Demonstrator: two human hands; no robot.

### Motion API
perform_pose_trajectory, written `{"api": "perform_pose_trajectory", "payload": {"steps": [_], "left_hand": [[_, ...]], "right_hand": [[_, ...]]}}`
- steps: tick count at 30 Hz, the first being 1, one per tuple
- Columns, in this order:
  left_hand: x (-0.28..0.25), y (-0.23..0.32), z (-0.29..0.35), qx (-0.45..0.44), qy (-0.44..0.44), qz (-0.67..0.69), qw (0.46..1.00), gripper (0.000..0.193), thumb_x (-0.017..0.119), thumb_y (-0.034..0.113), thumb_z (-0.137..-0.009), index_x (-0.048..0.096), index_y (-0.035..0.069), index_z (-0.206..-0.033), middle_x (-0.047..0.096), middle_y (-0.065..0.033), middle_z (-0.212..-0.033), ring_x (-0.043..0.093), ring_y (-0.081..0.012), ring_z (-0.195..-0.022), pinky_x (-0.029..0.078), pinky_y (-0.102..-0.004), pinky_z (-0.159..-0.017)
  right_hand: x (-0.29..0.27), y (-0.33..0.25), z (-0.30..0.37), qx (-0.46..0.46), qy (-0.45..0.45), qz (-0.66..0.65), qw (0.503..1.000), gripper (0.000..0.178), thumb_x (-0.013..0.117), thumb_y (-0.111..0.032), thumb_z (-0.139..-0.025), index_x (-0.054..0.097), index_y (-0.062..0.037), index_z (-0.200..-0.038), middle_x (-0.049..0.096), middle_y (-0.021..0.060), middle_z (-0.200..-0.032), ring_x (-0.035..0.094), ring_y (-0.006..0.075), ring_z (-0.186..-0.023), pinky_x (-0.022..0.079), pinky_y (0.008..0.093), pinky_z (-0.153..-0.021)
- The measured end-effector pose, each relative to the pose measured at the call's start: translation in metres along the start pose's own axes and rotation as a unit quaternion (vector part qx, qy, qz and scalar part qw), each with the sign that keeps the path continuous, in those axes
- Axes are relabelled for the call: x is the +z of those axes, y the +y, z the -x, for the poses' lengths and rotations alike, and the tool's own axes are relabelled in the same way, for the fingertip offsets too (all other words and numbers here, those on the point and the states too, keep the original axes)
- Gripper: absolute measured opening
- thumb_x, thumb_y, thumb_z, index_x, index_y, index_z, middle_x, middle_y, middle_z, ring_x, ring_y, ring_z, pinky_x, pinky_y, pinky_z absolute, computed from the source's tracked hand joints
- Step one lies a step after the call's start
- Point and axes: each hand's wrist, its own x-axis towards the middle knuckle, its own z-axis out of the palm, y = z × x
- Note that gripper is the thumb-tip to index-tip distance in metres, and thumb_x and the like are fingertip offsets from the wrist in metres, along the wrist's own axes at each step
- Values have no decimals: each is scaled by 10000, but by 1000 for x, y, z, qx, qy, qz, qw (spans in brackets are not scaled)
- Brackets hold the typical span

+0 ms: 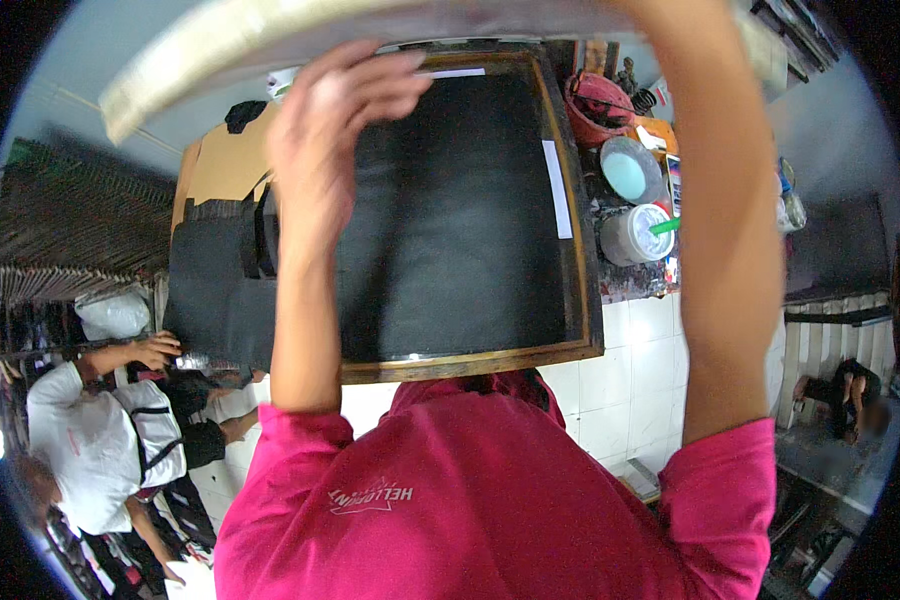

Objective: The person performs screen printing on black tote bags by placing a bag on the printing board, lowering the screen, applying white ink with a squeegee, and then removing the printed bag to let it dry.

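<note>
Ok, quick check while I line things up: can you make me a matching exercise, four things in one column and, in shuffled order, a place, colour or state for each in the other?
Column one:
1. Left hand
2. Black panel
3. White tub
4. Bowl

Column two:
A. Green stick showing at its top
B. Reddish pink, near the wooden frame's far right corner
C. Open, fingers extended
D. Inside that frame, with white strips near its far and right edges

Pairs: 1-C, 2-D, 3-A, 4-B.
</note>
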Motion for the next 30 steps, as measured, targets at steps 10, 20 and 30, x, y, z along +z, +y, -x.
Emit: {"api": "perform_pose_trajectory", "payload": {"steps": [10, 20, 30], "left_hand": [[-3, -13, 258, -461, 168, 188, 851, 304, 601, 160, -1021, 660, -101, -1165, 719, -249, -1171, 754, -269, -984, 634, -315, -751], [-22, -25, 269, -493, 125, 209, 835, 373, 564, 132, -976, 594, -135, -1236, 694, -264, -1228, 750, -281, -983, 641, -313, -719], [-18, -24, 264, -505, 164, 223, 818, 347, 514, 81, -923, 604, -137, -1178, 678, -285, -1241, 743, -325, -1025, 649, -326, -719]], "right_hand": [[215, 140, 176, -254, -14, 22, 967, 187, 671, -195, -903, 584, -51, -984, 643, 143, -899, 662, 337, -872, 521, 470, -739], [179, 129, 143, -223, -250, 56, 941, 260, 714, -196, -879, 574, -46, -1040, 673, 175, -917, 666, 400, -887, 509, 505, -741], [246, 126, 147, -293, -84, 86, 948, 177, 593, -72, -814, 577, -42, -988, 625, 118, -893, 650, 287, -833, 522, 415, -685]]}}
